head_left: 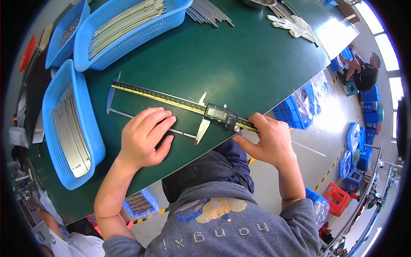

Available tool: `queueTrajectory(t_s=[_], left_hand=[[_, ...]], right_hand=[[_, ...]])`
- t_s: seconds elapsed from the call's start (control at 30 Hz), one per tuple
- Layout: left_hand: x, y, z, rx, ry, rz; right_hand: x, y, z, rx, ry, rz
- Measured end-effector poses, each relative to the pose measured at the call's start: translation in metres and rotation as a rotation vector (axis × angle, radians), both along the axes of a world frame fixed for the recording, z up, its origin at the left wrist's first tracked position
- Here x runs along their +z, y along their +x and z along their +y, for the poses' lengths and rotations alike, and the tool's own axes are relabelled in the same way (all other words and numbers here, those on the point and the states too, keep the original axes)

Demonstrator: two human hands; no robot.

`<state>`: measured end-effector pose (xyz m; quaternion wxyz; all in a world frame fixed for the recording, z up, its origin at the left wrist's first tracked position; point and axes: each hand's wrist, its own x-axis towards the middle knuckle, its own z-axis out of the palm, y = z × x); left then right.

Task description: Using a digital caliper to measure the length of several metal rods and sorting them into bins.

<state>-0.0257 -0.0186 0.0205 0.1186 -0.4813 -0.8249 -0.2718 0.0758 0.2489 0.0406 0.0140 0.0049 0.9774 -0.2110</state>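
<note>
A digital caliper (158, 97) with a yellow scale lies slantwise on the green table, its display box toward the right. Between its spread jaws runs a thin metal rod (183, 133), one end by the far-left jaw and the other by the sliding jaw. My left hand (145, 136) is closed over the middle of this rod, thumb and fingers about it, hiding part of it. At the table edge my right hand (269, 139) grips the caliper's beam end, just right of the display box, with the thumb below.
Left of the caliper stands a blue basket (96, 139) of metal rods; a larger one (128, 37) and a blue bin (58, 49) stand behind. Loose rods (209, 13) and white gloves (295, 28) lie at the back. Another person (367, 73) sits far right.
</note>
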Motion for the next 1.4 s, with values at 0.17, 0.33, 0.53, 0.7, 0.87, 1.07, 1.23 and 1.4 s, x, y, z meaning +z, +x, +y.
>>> queueTrajectory(t_s=[0.17,0.33,0.53,0.7,0.87,1.07,1.23,1.4], left_hand=[[0.002,0.002,-0.005,0.009,-0.048,0.053],[0.013,0.003,-0.007,-0.024,-0.123,0.269],[0.095,-0.054,0.015,0.053,0.022,0.469],[0.071,-0.174,0.003,0.357,-0.142,0.291],[0.028,-0.213,0.021,0.520,-0.288,-0.080],[0.064,-0.180,-0.038,0.609,-0.235,-0.036],[0.060,-0.142,-0.155,0.922,-0.127,-0.093],[0.031,-0.114,-0.170,0.831,-0.218,-0.345]], right_hand=[[-0.001,-0.010,-0.003,0.028,0.038,0.085],[-0.009,-0.017,0.002,0.048,0.019,0.161],[-0.010,-0.017,0.008,0.008,0.018,0.107],[-0.010,-0.022,-0.003,0.054,-0.010,0.191],[-0.019,-0.014,0.007,0.014,0.046,0.214],[-0.021,-0.014,0.013,0.037,0.049,0.233],[-0.018,-0.018,0.009,0.034,0.047,0.197],[-0.018,-0.020,0.010,0.010,0.067,0.180]])
